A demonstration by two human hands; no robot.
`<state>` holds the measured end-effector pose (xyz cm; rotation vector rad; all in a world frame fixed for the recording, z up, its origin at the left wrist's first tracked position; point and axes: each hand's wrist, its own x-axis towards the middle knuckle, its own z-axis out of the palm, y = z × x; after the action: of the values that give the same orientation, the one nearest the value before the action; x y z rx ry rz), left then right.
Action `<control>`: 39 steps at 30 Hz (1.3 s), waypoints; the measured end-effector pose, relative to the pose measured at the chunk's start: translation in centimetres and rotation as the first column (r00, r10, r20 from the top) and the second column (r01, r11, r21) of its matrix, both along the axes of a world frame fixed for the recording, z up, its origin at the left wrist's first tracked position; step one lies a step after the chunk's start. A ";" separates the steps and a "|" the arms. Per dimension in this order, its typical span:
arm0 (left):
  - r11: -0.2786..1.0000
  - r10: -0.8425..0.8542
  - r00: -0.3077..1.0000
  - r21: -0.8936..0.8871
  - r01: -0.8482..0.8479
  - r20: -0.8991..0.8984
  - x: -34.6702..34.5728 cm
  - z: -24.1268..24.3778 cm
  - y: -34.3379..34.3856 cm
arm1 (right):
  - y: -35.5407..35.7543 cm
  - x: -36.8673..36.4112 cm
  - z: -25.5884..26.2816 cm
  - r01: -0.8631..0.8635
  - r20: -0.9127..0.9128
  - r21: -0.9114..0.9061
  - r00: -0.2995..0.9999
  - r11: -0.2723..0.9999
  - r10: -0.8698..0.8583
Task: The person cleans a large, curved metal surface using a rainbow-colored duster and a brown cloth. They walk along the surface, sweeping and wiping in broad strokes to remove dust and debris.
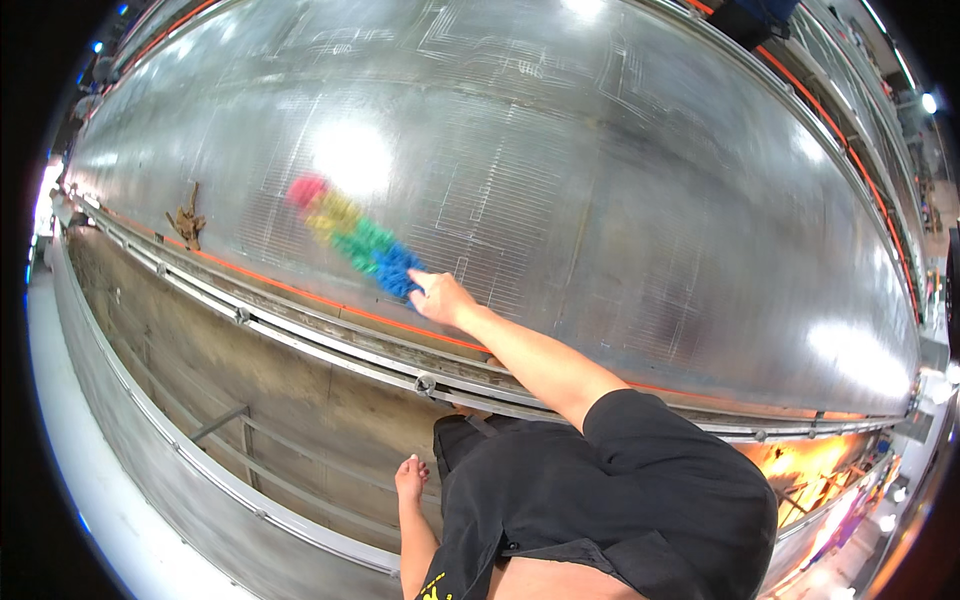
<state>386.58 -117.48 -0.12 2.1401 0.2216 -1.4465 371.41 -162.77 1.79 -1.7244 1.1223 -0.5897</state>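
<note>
A fluffy duster in red, yellow, green and blue bands extends over a wide grey metal surface. My right hand grips it at the blue end, where the handle is hidden. Motion blurs its red tip. Thin ruled lines and grid marks run across the metal beneath it. My left hand hangs low beside my body, fingers curled, with nothing seen in it. It is apart from the metal surface, over the passage.
A metal rail with round fittings and an orange strip line the near edge. Toward the left lies a crumpled brown object, its kind unclear. Behind me stands another long metal-sided table. A dark blue and black object sits at the far edge.
</note>
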 end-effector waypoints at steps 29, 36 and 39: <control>0.998 -0.048 0.997 -0.027 0.050 0.054 -3.2 1.2 4.1 | -3.1 -16.9 5.5 0.294 -0.020 -0.085 0.955 0.952 -0.297; 0.987 -0.091 0.994 -0.126 0.099 0.066 0.9 -0.5 -1.0 | 4.3 -28.5 1.2 0.623 -0.209 -0.341 0.680 0.704 -0.702; 0.985 -0.140 0.981 -0.084 0.152 0.133 3.3 0.4 -1.8 | 6.7 -20.7 0.1 0.515 -0.213 -0.214 0.805 0.830 -0.554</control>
<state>389.87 -119.27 0.23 2.1997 -0.0505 -1.3648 350.72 -156.11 1.94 -1.6341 1.8342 -0.8160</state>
